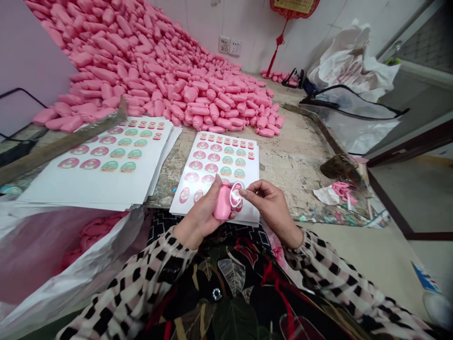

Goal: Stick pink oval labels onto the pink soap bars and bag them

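Note:
My left hand (200, 215) is closed around a small pink plastic bottle (222, 204), held just above the near edge of the table. My right hand (271, 205) pinches an oval sticker (235, 194) with a red rim and holds it against the bottle's side. Directly behind my hands lies a white sticker sheet (219, 165) with rows of pink, green and red labels. A huge heap of the same pink bottles (170, 71) covers the far half of the table.
A stack of sticker sheets (102, 163) lies at the left under a wooden slat (60, 144). A clear plastic bag (53, 255) with pink bottles hangs at my left knee. White bags (350, 66) and scraps (336, 191) sit at the right edge.

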Available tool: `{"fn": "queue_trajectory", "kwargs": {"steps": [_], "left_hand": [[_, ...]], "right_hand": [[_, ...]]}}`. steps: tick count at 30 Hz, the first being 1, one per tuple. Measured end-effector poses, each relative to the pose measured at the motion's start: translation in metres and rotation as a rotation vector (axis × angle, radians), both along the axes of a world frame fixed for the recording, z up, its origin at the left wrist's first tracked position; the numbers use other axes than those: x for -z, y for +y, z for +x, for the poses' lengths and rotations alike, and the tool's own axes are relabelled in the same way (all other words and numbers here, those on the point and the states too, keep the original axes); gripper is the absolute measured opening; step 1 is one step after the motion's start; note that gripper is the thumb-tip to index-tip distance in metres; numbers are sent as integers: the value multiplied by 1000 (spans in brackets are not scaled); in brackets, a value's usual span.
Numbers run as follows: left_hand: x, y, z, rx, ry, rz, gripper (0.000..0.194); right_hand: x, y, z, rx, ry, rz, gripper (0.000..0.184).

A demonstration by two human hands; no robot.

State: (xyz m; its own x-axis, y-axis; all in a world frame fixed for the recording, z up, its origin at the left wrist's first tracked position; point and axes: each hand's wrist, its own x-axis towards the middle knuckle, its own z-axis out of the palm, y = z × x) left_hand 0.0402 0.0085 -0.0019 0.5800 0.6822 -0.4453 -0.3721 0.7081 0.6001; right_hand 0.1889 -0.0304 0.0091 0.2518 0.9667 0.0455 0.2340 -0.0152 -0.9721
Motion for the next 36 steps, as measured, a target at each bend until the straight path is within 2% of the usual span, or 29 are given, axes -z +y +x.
{"fn": "queue_trajectory", "kwargs": {"steps": [3,9,22,24,27,30,32,36], "left_hand": [[5,2,-2,-27,-119,-120,50],[12,3,-5,-8,-208,-94,53],[12,3,-5,-21,-216,-93,55],[10,2,-4,-20,-210,-87,55],[7,1,-4,-39,-207,-75,53],[6,1,-3,-23,-205,-85,51],[6,1,-1,6,-188,-88,51],[6,-2,4,-43,-104,-57,49]], "right_hand": [[1,-2,-15,-86,6,-18,23],[7,-3,-20,-95,-51,-18,23],[15,-3,-20,-106,-208,20,24],[13,-4,-19,-113,-293,54,23],[5,-6,-14,-133,-547,114,21],[-1,-4,-7,-73,-689,116,22],[-1,0,-6,-39,-549,42,27],[8,6,-16,-140,90,-206,33]]}}
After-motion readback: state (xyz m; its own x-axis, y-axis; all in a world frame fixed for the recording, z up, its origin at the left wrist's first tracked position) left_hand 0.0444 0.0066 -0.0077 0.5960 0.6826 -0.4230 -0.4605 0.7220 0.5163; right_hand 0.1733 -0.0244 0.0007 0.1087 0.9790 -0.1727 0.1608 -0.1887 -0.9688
